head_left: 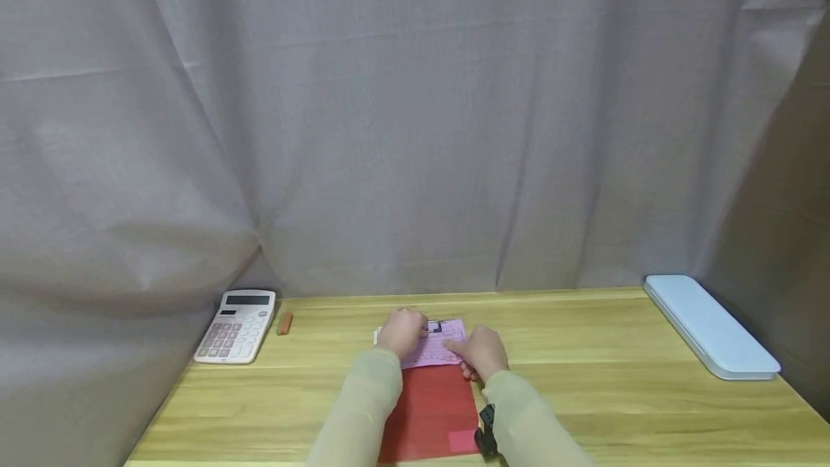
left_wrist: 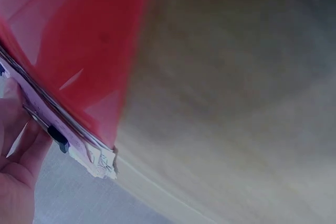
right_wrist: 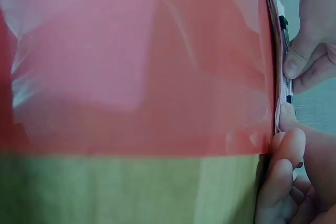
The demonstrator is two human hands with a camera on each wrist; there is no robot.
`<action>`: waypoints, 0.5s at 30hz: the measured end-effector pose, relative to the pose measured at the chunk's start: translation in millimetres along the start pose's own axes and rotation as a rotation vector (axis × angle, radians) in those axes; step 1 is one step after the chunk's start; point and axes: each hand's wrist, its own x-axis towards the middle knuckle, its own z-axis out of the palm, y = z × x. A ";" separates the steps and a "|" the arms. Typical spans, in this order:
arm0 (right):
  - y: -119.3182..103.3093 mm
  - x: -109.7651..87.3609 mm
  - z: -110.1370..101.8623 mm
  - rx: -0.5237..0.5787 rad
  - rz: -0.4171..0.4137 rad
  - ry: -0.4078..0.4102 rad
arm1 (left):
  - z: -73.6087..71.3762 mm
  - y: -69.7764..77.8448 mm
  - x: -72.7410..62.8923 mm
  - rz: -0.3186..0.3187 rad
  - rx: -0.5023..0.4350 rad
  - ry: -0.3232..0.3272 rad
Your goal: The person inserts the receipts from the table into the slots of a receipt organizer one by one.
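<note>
A red plastic folder [head_left: 428, 409] lies on the table with pink printed sheets [head_left: 431, 357] across its far end. At the top of the sheets sits a metal clip with black ends [left_wrist: 58, 139]. My left hand [head_left: 400, 332] holds this clip, thumb and fingertips pinching its bar in the right wrist view. On the sheets' right edge, my right hand [head_left: 485, 353] pinches the paper with its thumb on top and curled fingers below. A ragged pale paper edge [left_wrist: 102, 161] sticks out past the sheets near the left hand.
A calculator [head_left: 236, 328] stands at the far left, with a small orange-brown block [head_left: 284, 323] beside it. A light blue case [head_left: 710, 326] lies along the right side. Grey cloth [head_left: 415, 128] hangs behind the wooden table [head_left: 583, 352]. A black device [head_left: 486, 432] is on the right wrist.
</note>
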 end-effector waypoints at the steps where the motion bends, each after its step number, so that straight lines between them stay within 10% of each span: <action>1: 0.0 0.2 0.2 0.003 0.000 -0.002 | 0.3 0.5 0.3 -0.007 0.000 -0.004; 15: 6.8 5.2 1.1 0.293 -0.014 -0.081 | -8.4 -3.2 -2.0 -0.025 -0.079 -0.056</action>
